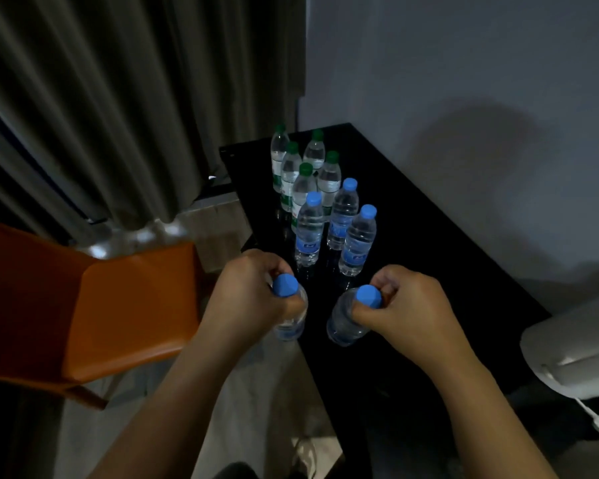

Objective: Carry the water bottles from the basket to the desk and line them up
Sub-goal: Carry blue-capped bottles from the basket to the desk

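Observation:
My left hand (246,288) grips the neck of a blue-capped water bottle (291,323) at the near left edge of the black desk (429,236). My right hand (405,305) grips the neck of a second blue-capped bottle (343,323) over the desk. Whether either bottle touches the desk I cannot tell. Just beyond them three blue-capped bottles (339,229) stand upright. Behind those stand several green-capped bottles (301,167) in two rows. The basket is not in view.
An orange chair (83,305) stands left of the desk, its seat close to my left arm. Grey curtains (118,98) hang behind it. A white appliance (574,354) with a cable sits at the desk's right end. A plain wall backs the desk.

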